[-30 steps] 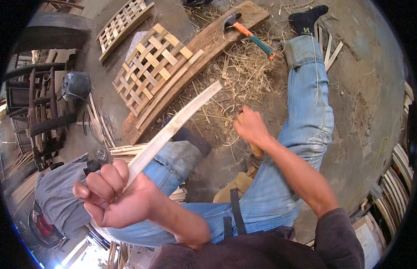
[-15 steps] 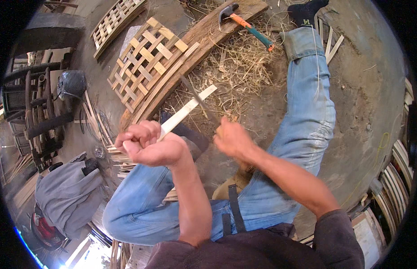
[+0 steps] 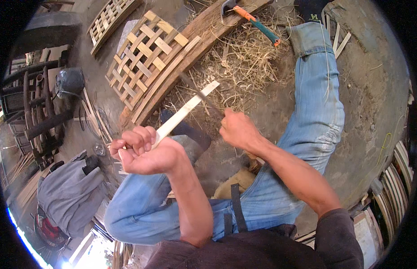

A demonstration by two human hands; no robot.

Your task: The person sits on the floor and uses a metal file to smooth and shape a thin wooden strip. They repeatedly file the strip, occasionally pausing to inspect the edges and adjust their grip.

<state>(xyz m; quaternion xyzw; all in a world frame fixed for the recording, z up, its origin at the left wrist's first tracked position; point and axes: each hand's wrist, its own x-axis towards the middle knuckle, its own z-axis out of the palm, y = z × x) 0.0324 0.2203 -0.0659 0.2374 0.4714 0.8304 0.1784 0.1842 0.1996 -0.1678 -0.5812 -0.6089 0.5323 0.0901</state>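
Note:
My left hand is closed, palm up, round the near end of a pale wooden strip. The strip slants up and away to the right above my bent leg. My right hand grips a knife, its handle mostly hidden by the fingers and forearm. The dark, narrow knife blade points up and left, crossing the strip near its far end. Motion blurs the blade, so I cannot tell how deeply it bites, if at all.
Curly shavings cover the ground beyond my hands. A thick wooden plank bears a hammer; a woven lattice panel leans along it. Left lie a grey cloth and a dark bucket. Curved slats stand at right.
The view has shifted slightly. The blade still crosses the strip near its far end. Both hands keep their holds, and the left has dropped a little lower.

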